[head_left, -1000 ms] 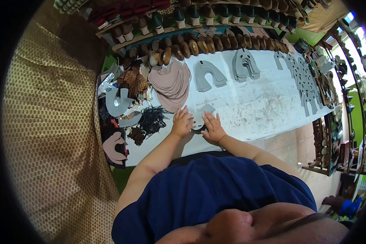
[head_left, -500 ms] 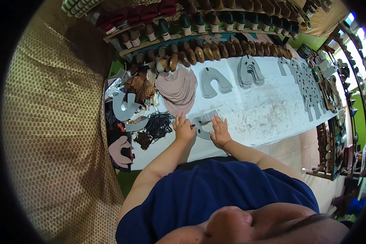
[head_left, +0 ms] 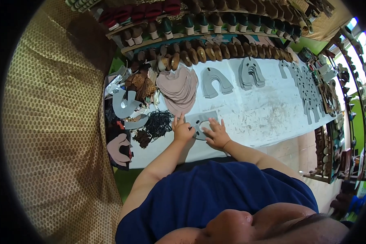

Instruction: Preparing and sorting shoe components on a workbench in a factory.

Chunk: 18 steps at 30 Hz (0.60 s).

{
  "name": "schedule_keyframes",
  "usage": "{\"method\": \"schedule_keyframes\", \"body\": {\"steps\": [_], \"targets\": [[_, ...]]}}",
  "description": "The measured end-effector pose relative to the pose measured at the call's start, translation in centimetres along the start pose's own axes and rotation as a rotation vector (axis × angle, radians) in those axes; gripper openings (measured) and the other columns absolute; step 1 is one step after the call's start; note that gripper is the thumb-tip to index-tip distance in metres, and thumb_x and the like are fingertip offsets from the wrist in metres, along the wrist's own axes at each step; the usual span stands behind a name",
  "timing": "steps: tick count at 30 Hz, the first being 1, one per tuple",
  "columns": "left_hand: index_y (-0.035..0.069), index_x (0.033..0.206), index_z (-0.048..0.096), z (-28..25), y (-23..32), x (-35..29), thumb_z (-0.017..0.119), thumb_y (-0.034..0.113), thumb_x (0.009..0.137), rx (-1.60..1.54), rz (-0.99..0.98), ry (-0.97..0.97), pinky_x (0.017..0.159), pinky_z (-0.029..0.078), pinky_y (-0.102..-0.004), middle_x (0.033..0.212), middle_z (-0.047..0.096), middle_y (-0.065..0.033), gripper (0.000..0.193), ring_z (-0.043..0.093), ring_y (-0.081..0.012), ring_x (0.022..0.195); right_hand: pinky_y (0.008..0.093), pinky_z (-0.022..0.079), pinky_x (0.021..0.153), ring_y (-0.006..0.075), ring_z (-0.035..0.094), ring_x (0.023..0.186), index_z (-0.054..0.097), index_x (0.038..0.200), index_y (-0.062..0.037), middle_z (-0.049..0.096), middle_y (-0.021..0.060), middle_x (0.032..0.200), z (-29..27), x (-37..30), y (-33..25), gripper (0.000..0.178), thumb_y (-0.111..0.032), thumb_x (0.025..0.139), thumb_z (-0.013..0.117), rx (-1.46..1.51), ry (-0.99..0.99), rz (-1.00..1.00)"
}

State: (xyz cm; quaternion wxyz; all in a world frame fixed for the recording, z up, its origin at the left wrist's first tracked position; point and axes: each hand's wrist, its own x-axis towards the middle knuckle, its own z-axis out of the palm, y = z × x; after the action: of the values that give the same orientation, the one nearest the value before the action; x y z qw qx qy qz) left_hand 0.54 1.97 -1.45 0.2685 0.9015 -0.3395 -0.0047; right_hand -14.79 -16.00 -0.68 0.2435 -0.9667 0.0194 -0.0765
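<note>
On the white-covered table in front of me lies a flat grey curved shoe-upper piece (head_left: pixel 209 115) with small dark oval spots. My left hand (head_left: pixel 183 130) rests at its left edge, its fingers apart and two of them stretched forward near the pink pieces. The thumb side touches the grey piece. My right hand (head_left: pixel 217 134) lies over the piece's right part with fingers spread, covering some of it. A tangle of black strips (head_left: pixel 158 124) is just left of my left hand. Beyond it is a fanned pile of pinkish cut pieces (head_left: pixel 178 89).
Grey arch-shaped pieces (head_left: pixel 215 83) and another grey stack (head_left: pixel 250 74) lie farther back. Spotted grey pieces (head_left: pixel 307 91) spread at the right. Brown shoe forms (head_left: pixel 209 53) line the back edge below shelves of shoes. A patterned curtain (head_left: pixel 65 134) hangs at left.
My right hand has shifted slightly left and down over the grey piece, its fingers spreading more. More of the piece's far edge shows. My left hand has barely moved.
</note>
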Motion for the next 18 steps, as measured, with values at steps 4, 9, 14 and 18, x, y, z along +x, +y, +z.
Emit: {"method": "schedule_keyframes", "body": {"steps": [4, 9, 14, 18], "targets": [[0.005, 0.064, 0.069, -0.1, 0.0, -0.2, 0.070, 0.027, 0.068, 0.015, -0.028, 0.001, 0.110, 0.023, -0.0622, 0.151, 0.041, -0.0215, 0.023, 0.030, -0.0502, 0.139, 0.0705, 0.008, 0.114, 0.0389, 0.017, 0.149, 0.050, 0.143, -0.0348, 0.022, 0.0154, 0.161, -1.5, 0.9, -1.1, 0.057, -0.049, 0.088, 0.061, -0.136, -0.275, -0.142], [0.005, 0.069, 0.071, -0.5, -0.3, -0.7, 0.071, 0.030, 0.072, 0.095, -0.073, -0.053, 0.112, 0.021, -0.0621, 0.153, 0.038, -0.0218, 0.024, 0.028, -0.0503, 0.140, 0.0708, 0.007, 0.114, 0.0381, 0.012, 0.151, 0.048, 0.144, -0.0364, 0.020, 0.0125, 0.163, -1.2, 1.2, -1.0, 0.061, -0.057, 0.088, 0.057, -0.166, -0.333, -0.148], [0.011, 0.132, 0.058, -0.6, -0.7, -1.6, 0.067, 0.038, 0.083, 0.197, 0.039, -0.014, 0.115, 0.012, -0.0634, 0.161, 0.023, -0.0175, 0.057, 0.017, -0.0431, 0.148, 0.0672, 0.007, 0.116, 0.0371, 0.014, 0.151, 0.038, 0.151, -0.0266, 0.020, 0.0141, 0.162, -0.9, 1.1, -0.8, 0.071, -0.053, 0.089, 0.058, -0.139, -0.301, -0.097], [0.011, 0.154, 0.030, -0.9, 1.2, -2.1, 0.059, 0.037, 0.091, 0.263, 0.291, -0.396, 0.117, 0.006, -0.0635, 0.163, 0.022, -0.0104, 0.074, 0.016, -0.0307, 0.151, 0.0636, 0.008, 0.117, 0.0353, 0.016, 0.150, 0.032, 0.153, -0.0170, 0.022, 0.0150, 0.161, 0.1, 0.9, 0.0, 0.077, -0.050, 0.089, 0.058, -0.114, -0.221, 0.015]]}}
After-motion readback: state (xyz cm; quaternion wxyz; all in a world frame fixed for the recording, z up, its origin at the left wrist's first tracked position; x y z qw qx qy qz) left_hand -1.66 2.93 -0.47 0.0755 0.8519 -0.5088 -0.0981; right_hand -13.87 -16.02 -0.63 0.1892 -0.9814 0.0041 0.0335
